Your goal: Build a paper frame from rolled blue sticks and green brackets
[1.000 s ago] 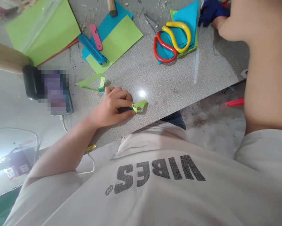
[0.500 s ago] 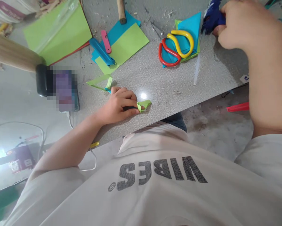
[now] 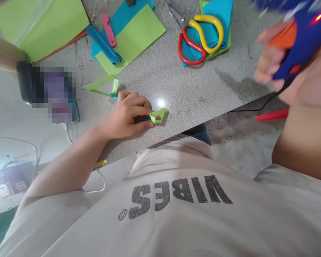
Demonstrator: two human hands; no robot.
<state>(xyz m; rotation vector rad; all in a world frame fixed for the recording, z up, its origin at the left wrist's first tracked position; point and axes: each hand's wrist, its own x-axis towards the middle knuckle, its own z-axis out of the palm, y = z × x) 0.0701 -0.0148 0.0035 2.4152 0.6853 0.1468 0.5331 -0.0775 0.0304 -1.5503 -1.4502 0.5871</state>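
Head camera: left hand [image 3: 129, 116] is pinching the folded green paper strip [image 3: 163, 112] near the table's [image 3: 208, 107] near edge, its long axis pointing right, toward the more distant right hand [image 3: 307, 89], which is gripping a glue gun [image 3: 306, 39].

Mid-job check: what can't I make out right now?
Head view: whether the blue paper showing around the left hand is one piece; the hand hides it.
Head view: rear of the blue tool in the right hand, cut off by the right edge.
Head view: phone screen, pixelated.
Head view: far end of the wooden handle, cut off by the left edge.
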